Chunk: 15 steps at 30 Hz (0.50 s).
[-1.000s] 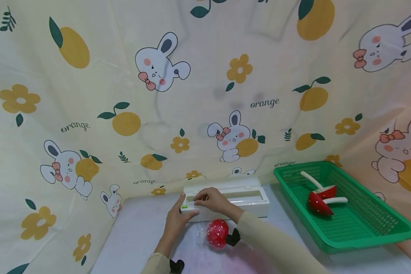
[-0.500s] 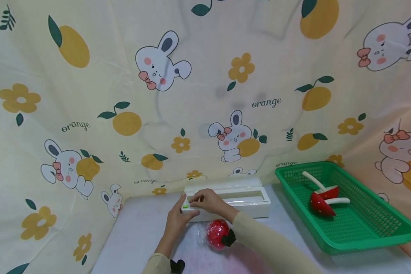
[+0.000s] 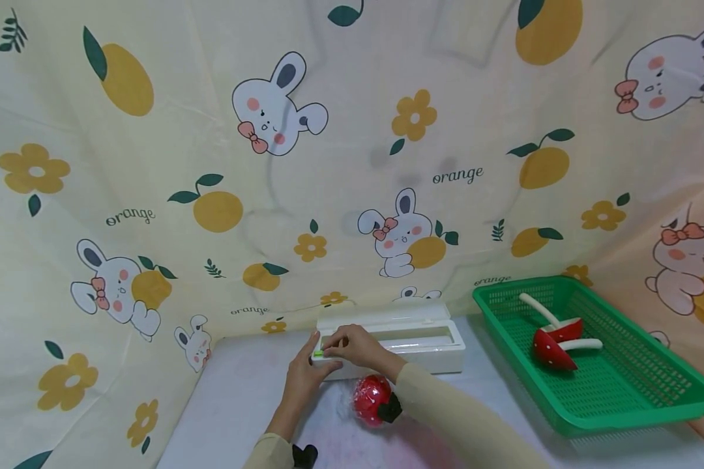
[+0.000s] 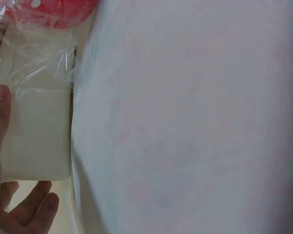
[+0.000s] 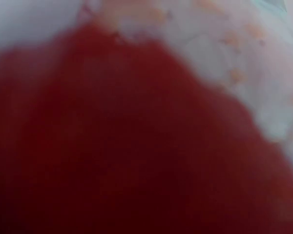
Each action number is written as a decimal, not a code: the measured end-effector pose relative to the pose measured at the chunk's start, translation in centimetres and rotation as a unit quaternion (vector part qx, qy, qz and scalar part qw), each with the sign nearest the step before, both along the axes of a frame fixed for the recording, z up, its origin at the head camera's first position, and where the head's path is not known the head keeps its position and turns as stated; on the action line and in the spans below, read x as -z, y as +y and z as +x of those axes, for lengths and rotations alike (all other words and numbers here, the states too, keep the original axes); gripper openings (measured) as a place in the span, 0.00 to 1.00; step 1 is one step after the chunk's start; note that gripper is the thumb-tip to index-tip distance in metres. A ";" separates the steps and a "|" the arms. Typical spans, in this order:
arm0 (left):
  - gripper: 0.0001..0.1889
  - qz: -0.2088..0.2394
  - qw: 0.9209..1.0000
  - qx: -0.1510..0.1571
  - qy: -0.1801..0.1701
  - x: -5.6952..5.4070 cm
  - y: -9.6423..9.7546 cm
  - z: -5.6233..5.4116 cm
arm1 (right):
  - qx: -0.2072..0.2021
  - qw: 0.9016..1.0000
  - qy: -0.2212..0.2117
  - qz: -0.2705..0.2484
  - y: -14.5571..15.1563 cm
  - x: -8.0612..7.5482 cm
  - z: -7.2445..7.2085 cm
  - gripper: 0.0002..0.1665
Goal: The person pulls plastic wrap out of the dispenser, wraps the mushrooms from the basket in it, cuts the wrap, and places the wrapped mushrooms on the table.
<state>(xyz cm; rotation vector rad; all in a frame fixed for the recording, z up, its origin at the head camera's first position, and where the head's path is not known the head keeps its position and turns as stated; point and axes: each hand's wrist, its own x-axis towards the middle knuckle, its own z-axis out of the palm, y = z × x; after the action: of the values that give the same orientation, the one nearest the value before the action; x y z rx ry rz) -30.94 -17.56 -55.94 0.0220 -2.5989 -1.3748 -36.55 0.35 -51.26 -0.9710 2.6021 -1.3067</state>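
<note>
A long white cling film dispenser (image 3: pixel 413 358) stands at the table's back with its lid raised. My left hand (image 3: pixel 305 374) grips its left end, thumb on the front face; in the left wrist view, the fingers (image 4: pixel 34 207) curl at the box's end. My right hand (image 3: pixel 360 345) reaches across to the same end, its fingertips pinching at the small green slider (image 3: pixel 319 353), partly hidden by them. In front of the dispenser lies a red, white-dotted ball-like thing (image 3: pixel 371 394) wrapped in clear film; blurred red (image 5: pixel 136 146) fills most of the right wrist view.
On the right, a green plastic basket (image 3: pixel 598 423) holds red toy mushroom pieces (image 3: pixel 554 348) with white stems. A patterned curtain (image 3: pixel 328 163) hangs behind the white-covered table (image 3: pixel 229 397). Dark wrist straps show on both arms.
My right hand has moved slightly left along the dispenser, from beside the green slider to right at it. The left hand keeps its grip. The view has shifted a little.
</note>
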 end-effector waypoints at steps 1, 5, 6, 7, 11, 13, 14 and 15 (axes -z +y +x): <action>0.52 -0.001 1.000 0.000 0.000 0.0 0.0 0.0 | 0.000 1.000 -0.001 0.000 0.0 0.0 0.0 0.06; 0.52 -0.006 1.000 -0.001 0.008 -0.1 0.1 0.0 | 0.006 1.000 -0.008 0.002 -0.1 -0.1 0.0 0.05; 0.52 -0.008 1.000 -0.003 0.008 -0.1 0.2 0.0 | 0.008 1.000 -0.010 0.003 -0.2 -0.1 0.1 0.06; 0.52 -0.009 1.000 -0.004 0.007 -0.1 0.2 0.0 | 0.009 1.000 -0.011 0.004 -0.2 0.0 0.1 0.06; 0.52 -0.013 1.000 -0.006 0.006 0.0 0.2 -0.1 | 0.016 1.000 -0.015 0.001 -0.4 0.1 0.1 0.06; 0.52 -0.015 1.000 -0.005 0.011 0.1 0.1 -0.1 | 0.018 1.000 -0.014 -0.001 -0.4 0.2 0.1 0.05; 0.52 -0.016 1.000 -0.004 0.012 0.1 0.1 -0.1 | 0.020 1.000 -0.016 -0.003 -0.4 0.2 0.1 0.05; 0.52 -0.016 1.000 -0.003 0.013 0.1 0.1 -0.1 | 0.021 1.000 -0.017 -0.002 -0.4 0.2 0.1 0.05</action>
<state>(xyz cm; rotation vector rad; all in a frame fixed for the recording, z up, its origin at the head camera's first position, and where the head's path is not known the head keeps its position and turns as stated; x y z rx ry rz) -31.01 -17.47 -56.07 0.0066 -2.5971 -1.3215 -36.46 -0.09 -51.49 -0.8908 2.6084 -1.3276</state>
